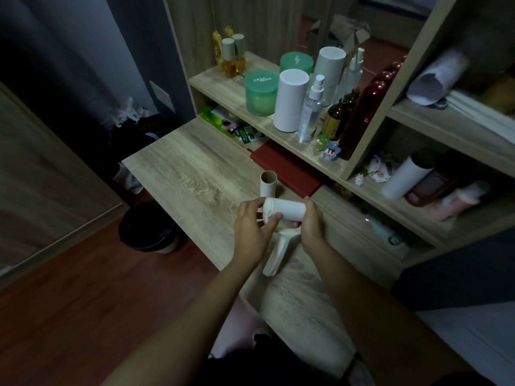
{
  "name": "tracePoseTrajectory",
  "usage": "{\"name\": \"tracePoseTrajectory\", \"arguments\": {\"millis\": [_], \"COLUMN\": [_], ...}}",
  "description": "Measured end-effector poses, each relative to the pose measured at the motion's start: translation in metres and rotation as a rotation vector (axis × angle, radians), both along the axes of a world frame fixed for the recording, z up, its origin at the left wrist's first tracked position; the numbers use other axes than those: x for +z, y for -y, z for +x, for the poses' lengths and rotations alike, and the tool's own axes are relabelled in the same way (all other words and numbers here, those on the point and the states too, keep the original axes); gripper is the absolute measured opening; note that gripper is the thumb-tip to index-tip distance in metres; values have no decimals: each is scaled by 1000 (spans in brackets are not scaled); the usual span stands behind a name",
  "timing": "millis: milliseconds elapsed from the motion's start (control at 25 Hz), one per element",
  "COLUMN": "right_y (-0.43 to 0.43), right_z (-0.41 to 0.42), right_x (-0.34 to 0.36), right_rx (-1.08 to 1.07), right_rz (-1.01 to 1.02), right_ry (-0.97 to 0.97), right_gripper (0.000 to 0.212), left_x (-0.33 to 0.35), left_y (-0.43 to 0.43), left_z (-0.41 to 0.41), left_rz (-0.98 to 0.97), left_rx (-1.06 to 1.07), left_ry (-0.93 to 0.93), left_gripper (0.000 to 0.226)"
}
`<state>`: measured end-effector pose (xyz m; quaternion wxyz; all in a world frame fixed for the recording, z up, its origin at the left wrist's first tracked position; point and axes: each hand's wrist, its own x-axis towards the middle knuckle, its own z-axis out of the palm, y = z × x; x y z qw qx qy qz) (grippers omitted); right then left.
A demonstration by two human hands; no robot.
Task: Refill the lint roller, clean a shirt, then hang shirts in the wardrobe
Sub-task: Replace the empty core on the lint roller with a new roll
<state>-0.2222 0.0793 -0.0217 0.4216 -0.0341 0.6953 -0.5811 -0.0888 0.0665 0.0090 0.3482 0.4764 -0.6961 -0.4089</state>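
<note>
A white refill roll (285, 209) is held lying sideways above the wooden table (195, 174), gripped at both ends. The left hand (252, 227) is closed on the roll's left end, its grip formed by thumb and fingertips around the rim, where a white cap or the roller's head seems to sit, though the dim light leaves that unclear. The right hand (310, 222) is closed around the roll's right end, fingers curled under it. The white handle (274, 256) of the lint roller is seen below the roll, between the two wrists, slanting down toward the table's near edge. An empty cardboard core (268, 187) stands upright on the table just behind the roll. A dark red notebook (287, 168) lies flat beyond the core, partly under the shelf (237, 90). On that shelf, behind the roll, a white cylinder (291, 100) and a green jar (261, 93) are set side by side. A black bin (147, 227) stands on the floor left of the table.
</note>
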Motion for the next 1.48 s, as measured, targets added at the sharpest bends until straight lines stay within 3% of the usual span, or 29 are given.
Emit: {"name": "tracePoseTrajectory", "arguments": {"millis": [80, 280, 560, 760, 1000, 1160, 1320, 1480], "right_y": [0, -1, -5, -6, -5, -7, -7, -6], "right_z": [-2, -10, -14, -15, -12, -6, 6, 12], "right_x": [2, 4, 8, 11, 12, 12, 17, 20], "right_rx": [-69, -78, 16, 58, 1, -115, -138, -146], "right_rz": [-5, -40, 14, 17, -8, -7, 40, 16], "right_ry": [68, 90, -6, -13, -16, 8, -59, -58], "right_gripper": [21, 38, 26, 26, 24, 27, 20, 23], "left_x": [7, 19, 21, 22, 12, 10, 8, 9], "left_y": [-6, -13, -16, -20, -14, -11, -7, -7], "left_z": [-5, -11, -10, -11, -10, -7, -1, 0], "left_rz": [-4, 0, -18, -51, -50, 11, -128, -143], "left_rx": [-9, -34, -108, -104, -68, -43, -40, -23], "left_ry": [-11, -29, 19, 14, 14, -37, 19, -12], "left_gripper": [42, 39, 42, 55, 35, 40, 40, 42]}}
